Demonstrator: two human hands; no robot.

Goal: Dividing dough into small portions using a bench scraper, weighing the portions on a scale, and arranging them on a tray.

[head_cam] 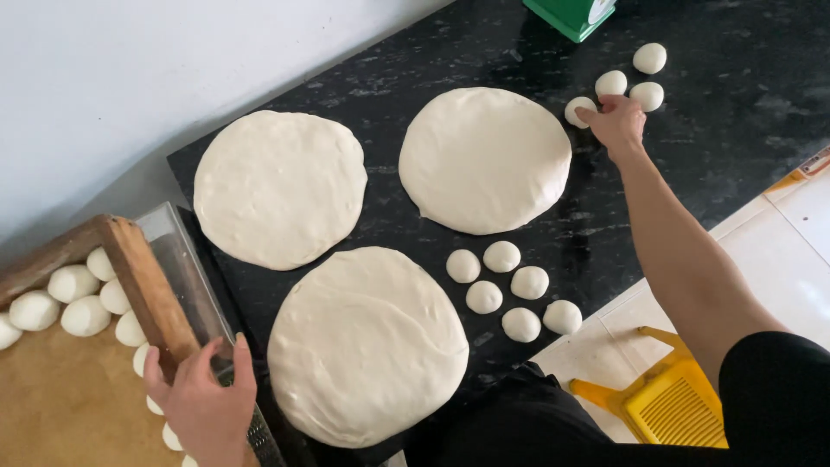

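Basically gripping the wooden tray (138, 285) edge with the left hand (203, 402), fingers curled over the rim, dough balls (73, 298) lined up inside. Sitting right beside that on the black counter (735, 130): three flattened dough rounds (367, 342), plus a cluster of six small balls (510, 290). Reaching far across with the right hand (616, 121), fingertips pinching one small dough ball (577, 110), three more (631, 78) just next to it. Peeking in at the far edge, a green box (571, 13).

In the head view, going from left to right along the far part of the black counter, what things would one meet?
Left flat dough round → right flat dough round → right hand touching a cluster of small dough balls → farthest-right dough ball.
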